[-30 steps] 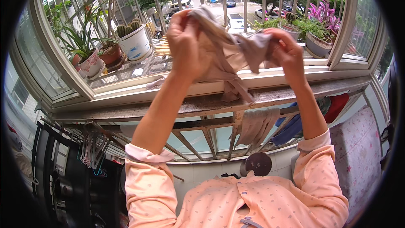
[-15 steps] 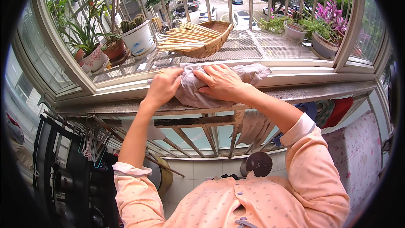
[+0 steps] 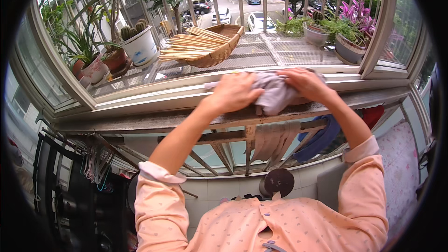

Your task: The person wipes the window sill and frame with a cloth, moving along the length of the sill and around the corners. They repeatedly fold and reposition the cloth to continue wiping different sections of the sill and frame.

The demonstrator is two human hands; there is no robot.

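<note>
A crumpled greyish-mauve cloth (image 3: pixel 274 94) lies bunched on the window's lower frame (image 3: pixel 163 101), over the worn ledge. My left hand (image 3: pixel 235 92) grips its left part, fingers curled over it and thumb against the folds. On the other side, my right hand (image 3: pixel 305 83) presses down on the cloth with its fingers bent over the top. A short end of the cloth shows left of my left hand. Both hands are slightly blurred, and the undersides of the fingers are hidden.
Beyond the frame, a wicker basket (image 3: pixel 215 56) holds several pale sticks. A potted cactus (image 3: pixel 140 46) stands left of it, and a pink-leaved plant (image 3: pixel 357 16) far right. Below the ledge are laundry (image 3: pixel 275 142), hangers (image 3: pixel 97 163) and a round dark stool (image 3: pixel 279 182).
Both hands have slid to the right along the frame, taking the cloth with them. The cloth is more bunched between them, and the view has shifted slightly to the right.
</note>
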